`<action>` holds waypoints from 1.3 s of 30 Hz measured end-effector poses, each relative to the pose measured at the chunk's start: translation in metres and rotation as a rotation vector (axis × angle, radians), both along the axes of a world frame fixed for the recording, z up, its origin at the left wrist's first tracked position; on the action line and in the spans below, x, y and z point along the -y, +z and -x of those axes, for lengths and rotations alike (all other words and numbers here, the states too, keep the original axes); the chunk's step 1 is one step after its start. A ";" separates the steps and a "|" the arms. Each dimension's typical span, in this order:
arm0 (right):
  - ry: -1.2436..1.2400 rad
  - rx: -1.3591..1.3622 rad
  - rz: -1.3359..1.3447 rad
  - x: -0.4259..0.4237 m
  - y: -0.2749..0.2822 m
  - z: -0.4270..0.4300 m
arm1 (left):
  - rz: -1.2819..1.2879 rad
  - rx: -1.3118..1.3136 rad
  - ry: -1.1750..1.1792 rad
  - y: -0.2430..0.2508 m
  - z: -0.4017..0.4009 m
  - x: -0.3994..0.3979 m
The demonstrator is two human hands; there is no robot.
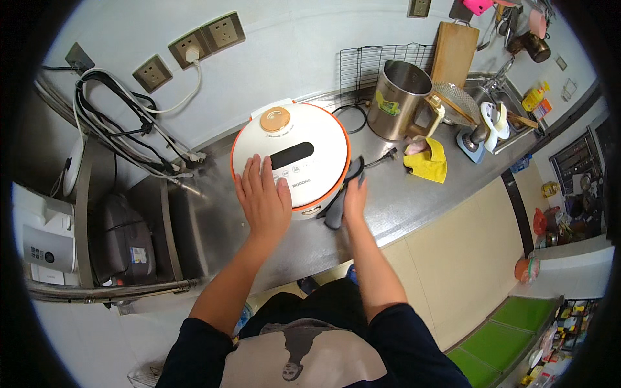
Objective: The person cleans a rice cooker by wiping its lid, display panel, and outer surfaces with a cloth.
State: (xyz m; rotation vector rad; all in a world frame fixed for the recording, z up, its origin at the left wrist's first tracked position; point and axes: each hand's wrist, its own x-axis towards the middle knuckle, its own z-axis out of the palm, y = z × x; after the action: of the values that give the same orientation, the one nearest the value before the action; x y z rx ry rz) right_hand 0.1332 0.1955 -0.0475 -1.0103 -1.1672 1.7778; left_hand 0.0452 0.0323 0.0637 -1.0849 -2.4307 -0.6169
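Note:
A round white electric cooker (325, 140) with an orange rim stands on the steel counter. Its lid carries a copper-coloured knob (275, 119), a dark display strip (292, 155) and touch buttons. My left hand (264, 203) lies flat on the near left of the lid, fingers extended, holding nothing. At the cooker's right side, my right hand (355, 201) grips a dark grey cloth (335, 211) with black edging. Part of that cloth is hidden by the fingers. A black power plug (391, 153) lies on the counter just right of it, its cord leading back towards the cloth.
Right of the cooker stand a tall steel jug (395, 106), a yellow cloth (429, 162), a glass bowl (455, 99) and a sink (485, 92). A wire rack (356, 68) and cutting board (453, 53) lean behind. Bundled cables (114, 116) hang left, above a shelf (164, 213).

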 end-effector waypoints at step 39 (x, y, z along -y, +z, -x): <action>-0.124 0.028 -0.178 0.020 0.053 0.001 | 0.034 0.049 -0.055 0.000 0.004 0.010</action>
State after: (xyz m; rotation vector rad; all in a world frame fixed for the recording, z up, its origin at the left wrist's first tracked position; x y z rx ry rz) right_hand 0.1322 0.1752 0.0052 -0.9823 -1.2287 1.5388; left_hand 0.0411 0.0222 0.0632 -1.1672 -2.4689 -0.6293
